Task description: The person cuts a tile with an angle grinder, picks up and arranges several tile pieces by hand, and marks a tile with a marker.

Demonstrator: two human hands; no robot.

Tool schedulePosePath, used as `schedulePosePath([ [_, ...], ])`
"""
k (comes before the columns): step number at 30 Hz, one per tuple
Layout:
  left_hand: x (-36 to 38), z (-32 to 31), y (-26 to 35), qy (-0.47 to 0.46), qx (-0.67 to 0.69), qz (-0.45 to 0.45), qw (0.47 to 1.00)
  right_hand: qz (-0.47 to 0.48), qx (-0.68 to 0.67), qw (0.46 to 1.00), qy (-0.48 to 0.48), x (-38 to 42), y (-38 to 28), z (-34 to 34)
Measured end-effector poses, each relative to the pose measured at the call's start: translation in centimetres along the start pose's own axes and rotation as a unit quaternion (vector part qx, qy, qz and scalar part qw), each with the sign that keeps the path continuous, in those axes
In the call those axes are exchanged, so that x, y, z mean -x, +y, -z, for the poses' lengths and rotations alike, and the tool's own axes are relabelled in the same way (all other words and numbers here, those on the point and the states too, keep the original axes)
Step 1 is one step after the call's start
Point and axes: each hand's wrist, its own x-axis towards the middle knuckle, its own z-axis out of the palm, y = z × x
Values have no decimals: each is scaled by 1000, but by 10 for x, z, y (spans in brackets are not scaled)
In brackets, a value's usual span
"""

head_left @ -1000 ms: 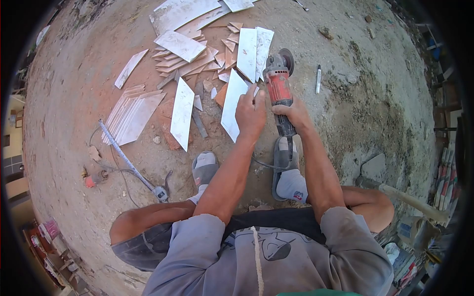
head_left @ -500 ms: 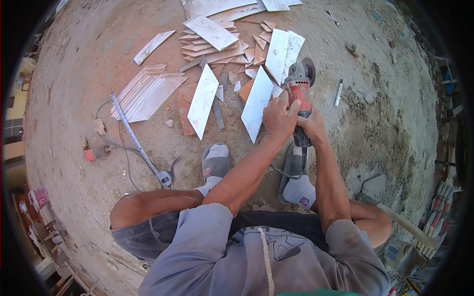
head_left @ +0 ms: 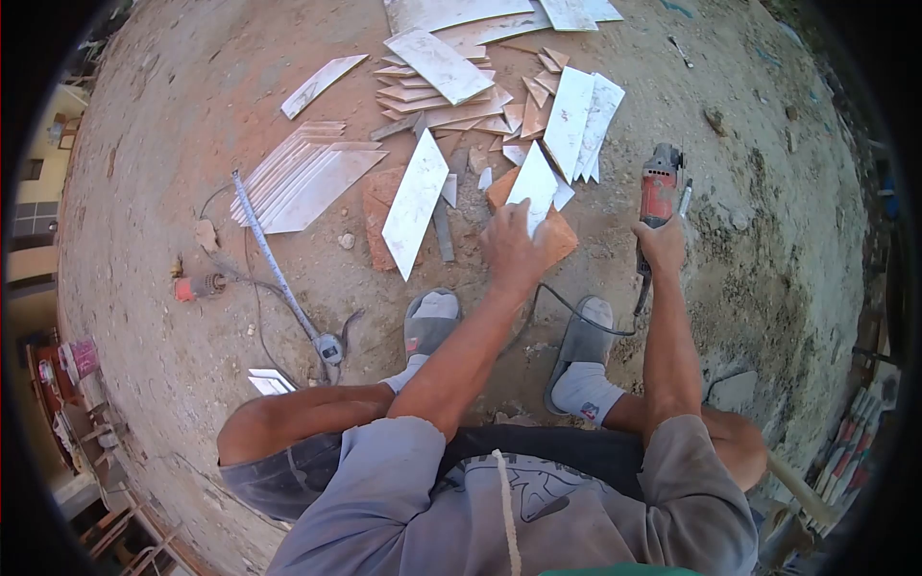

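Observation:
My right hand (head_left: 663, 242) is wrapped round the rear body of a red and grey angle grinder (head_left: 659, 192), held out to the right near the ground. My left hand (head_left: 514, 248) reaches forward, its fingers at the lower end of a white slanted tile (head_left: 534, 188); whether it grips the tile is hard to tell. That tile lies on an orange brick (head_left: 561, 238). To its left, another white slanted tile (head_left: 415, 206) rests across a second brick (head_left: 377, 219).
Stacked cut tiles (head_left: 309, 182) lie at the left, and more tiles (head_left: 440, 67) at the top. An extended tape measure (head_left: 328, 348), a red tool (head_left: 199, 287) and cables are at the left. A marker (head_left: 685, 198) lies beside the grinder.
My left hand has left the grinder and moved to the tile on the brick. My right hand has carried the grinder to the right and lower. The view has shifted slightly.

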Motion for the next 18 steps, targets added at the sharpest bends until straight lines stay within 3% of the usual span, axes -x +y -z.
schedulePosePath([
  [3, -17, 21, -29, 76, -113, 5, 991, -42, 47, 998, 26, -26, 8, -2],
  [5, -30, 37, -50, 89, -171, 61, 979, -63, 50, 996, 32, -39, 18, -4],
  [8, -45, 59, -86, 82, -244, 84, 963, -53, 64, 995, 52, -57, 22, -6],
  [10, -52, 76, -95, 1, -275, 126, 953, -45, 69, 996, 30, -67, 20, -5],
  [13, -49, 81, -113, -37, -277, 137, 950, -24, 83, 995, 50, -83, 23, -19],
  [18, -45, 86, -126, -33, -303, 92, 948, -46, 77, 995, 33, -89, 10, -40],
])
